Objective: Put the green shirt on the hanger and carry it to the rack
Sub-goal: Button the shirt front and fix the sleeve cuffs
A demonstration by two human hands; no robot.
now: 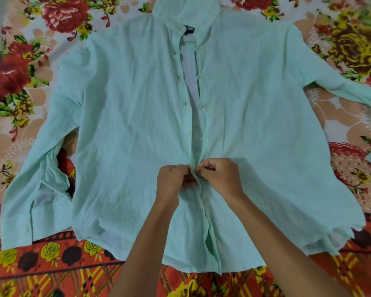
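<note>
Your left hand (173, 179) and right hand (217, 176) pinch the placket of the green shirt (126, 125), which looks light and limp; lift it by the shoulders.

The green shirt (137, 125) lies flat on a floral bedsheet (51, 260). The left hand (173, 179) and right hand (220, 175) pinch its front placket edges together.

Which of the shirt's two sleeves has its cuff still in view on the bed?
The sleeve on the left side of the view: its cuff lies flat near the shirt's hem, while the other sleeve runs off the frame's right edge.
</note>
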